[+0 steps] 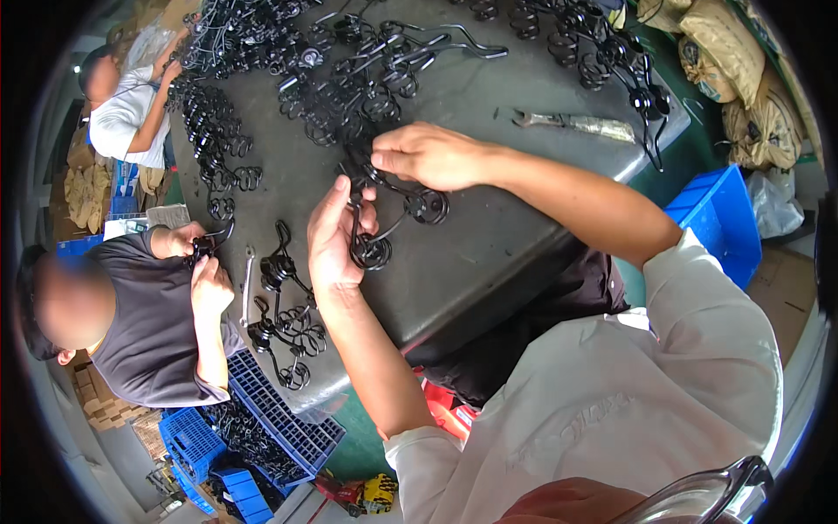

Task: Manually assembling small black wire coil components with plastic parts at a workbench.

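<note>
Both the left hand (pixel 332 236) and right hand (pixel 428 155) are grasping a black coiled wire piece (pixel 388 218), with tangled wire pieces (pixel 349 79) crowding at twelve o'clock and a wrench (pixel 576 124) lying at two o'clock.

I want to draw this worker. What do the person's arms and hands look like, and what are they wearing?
Both hands, the left hand and right hand, are bare: no gloves, rings or watch show. The forearms are bare too. The person wears a white short-sleeved shirt with loose sleeves ending near the elbows and faint lettering.
</note>
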A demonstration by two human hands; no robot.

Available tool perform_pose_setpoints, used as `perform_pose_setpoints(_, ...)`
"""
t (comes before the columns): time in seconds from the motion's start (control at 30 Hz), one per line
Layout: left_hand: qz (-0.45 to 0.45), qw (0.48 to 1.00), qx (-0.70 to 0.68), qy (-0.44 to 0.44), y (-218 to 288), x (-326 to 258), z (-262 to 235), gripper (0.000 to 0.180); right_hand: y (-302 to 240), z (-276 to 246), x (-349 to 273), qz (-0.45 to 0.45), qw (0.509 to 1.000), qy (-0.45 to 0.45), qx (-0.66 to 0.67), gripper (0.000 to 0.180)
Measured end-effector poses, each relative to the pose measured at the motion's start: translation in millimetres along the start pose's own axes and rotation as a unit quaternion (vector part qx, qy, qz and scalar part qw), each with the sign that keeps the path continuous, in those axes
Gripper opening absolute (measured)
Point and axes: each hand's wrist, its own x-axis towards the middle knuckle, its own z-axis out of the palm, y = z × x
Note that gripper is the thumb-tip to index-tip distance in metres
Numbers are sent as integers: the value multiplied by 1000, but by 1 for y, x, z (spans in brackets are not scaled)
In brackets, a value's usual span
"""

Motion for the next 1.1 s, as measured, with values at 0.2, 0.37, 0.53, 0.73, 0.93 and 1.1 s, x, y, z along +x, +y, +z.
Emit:
perform_pose_setpoints(0.2,20,1000,4,11,-6,-3,0,36,-11,5,-4,82,997,-9,-11,41)
perform_pose_setpoints(0.37,30,999,8,9,-3,-5,3,36,0,11,-2,6,999,37,-28,41)
perform_pose_setpoints(0.53,41,998,30,33,-6,-4,3,35,-2,13,-3,55,998,28,33,46)
perform_pose_setpoints(0.73,53,987,139,58,-6,-14,5,67,2,-5,-16,8,992,125,-7,40)
perform_pose_setpoints(0.93,51,977,185,90,-6,-25,9,71,2,-4,-8,-14,993,88,79,31)
perform_pose_setpoints(1.1,88,878,465,65,-2,-38,11,55,-26,6,9,138,980,-29,144,57)
